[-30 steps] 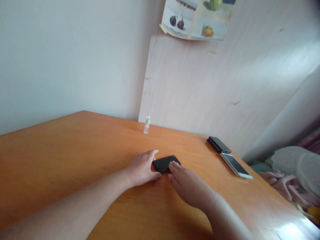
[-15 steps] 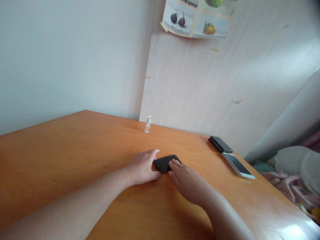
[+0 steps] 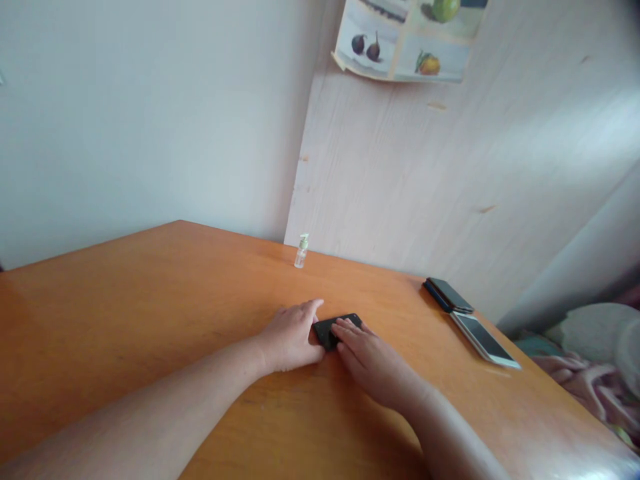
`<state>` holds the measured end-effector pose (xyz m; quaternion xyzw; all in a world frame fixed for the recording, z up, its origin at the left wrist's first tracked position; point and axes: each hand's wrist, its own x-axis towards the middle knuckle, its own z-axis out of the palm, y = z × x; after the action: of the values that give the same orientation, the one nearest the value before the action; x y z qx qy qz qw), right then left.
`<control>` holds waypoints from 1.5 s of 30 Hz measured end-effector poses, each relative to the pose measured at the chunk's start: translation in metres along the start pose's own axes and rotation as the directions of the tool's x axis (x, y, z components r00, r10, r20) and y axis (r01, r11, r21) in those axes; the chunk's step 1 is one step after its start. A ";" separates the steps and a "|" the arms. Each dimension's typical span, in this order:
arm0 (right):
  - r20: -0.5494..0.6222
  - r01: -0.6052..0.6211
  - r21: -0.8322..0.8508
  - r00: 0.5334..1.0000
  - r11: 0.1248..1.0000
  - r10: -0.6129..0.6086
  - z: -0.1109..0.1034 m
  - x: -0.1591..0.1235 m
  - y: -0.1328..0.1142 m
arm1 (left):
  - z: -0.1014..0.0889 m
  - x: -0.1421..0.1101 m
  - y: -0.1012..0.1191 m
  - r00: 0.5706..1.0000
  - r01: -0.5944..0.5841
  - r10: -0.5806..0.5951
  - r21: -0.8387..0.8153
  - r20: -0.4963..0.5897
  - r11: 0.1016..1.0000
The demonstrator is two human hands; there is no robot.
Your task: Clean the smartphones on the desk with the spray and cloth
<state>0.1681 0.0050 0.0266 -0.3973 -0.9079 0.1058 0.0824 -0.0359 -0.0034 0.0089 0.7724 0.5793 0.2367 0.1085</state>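
Note:
A small flat black object (image 3: 331, 328), perhaps a phone or case, lies on the orange wooden table (image 3: 150, 293). My left hand (image 3: 293, 335) rests flat against its left edge, fingers stretched out and thumb at its near corner. My right hand (image 3: 373, 363) lies over its right half, fingers extended and pressed on top. Much of the black object is hidden under my right fingers.
A tiny clear bottle (image 3: 301, 251) stands near the wall at the table's back edge. A dark phone (image 3: 449, 295) and a light-framed phone (image 3: 484, 339) lie at the right edge. Bedding (image 3: 585, 347) lies beyond the table on the right. A fruit poster (image 3: 410, 40) hangs above.
My right fingers have slid further left over the black object, covering more of it. The left hand has stayed in place. The camera has shifted slightly.

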 end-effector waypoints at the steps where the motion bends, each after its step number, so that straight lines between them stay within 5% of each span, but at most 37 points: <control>1: -0.022 -0.065 -0.034 0.998 0.997 0.064 0.001 0.003 0.009 | 0.000 0.000 0.000 1.000 -0.005 0.005 0.003 -0.001 1.000; 5: -0.061 -0.154 -0.067 0.987 0.986 0.150 0.004 0.007 0.019 | 0.001 0.000 0.000 1.000 -0.004 0.004 0.005 -0.002 1.000; 10: -0.006 0.152 0.075 0.988 0.986 -0.152 0.004 0.004 -0.017 | -0.001 -0.001 0.002 1.000 0.004 -0.004 0.003 0.007 1.000; 12: -0.012 0.174 0.081 0.985 0.981 -0.173 0.005 0.006 -0.016 | -0.001 -0.001 0.002 1.000 0.002 -0.002 0.003 0.006 1.000; 19: -0.092 -0.200 -0.074 0.977 0.977 0.193 0.012 0.020 0.030 | -0.001 -0.001 0.004 1.000 0.025 -0.025 0.012 -0.008 1.000; 26: -0.075 0.118 0.009 0.990 0.993 -0.117 0.013 0.019 -0.007 | 0.003 0.000 0.002 0.999 -0.001 0.002 0.021 -0.033 1.000; 34: -0.132 -0.247 0.004 0.960 0.969 0.245 0.015 0.025 0.033 | 0.000 0.000 0.002 1.000 -0.012 0.011 0.084 0.012 0.996; 45: -0.123 -0.423 -0.117 0.904 0.898 0.409 -0.006 0.006 0.024 | 0.006 0.007 -0.005 0.999 -0.044 0.045 0.087 -0.014 0.995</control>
<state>0.1825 0.0259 0.0270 -0.5916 -0.8021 0.0373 0.0727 -0.0355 0.0052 0.0038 0.7871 0.5725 0.2201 0.0650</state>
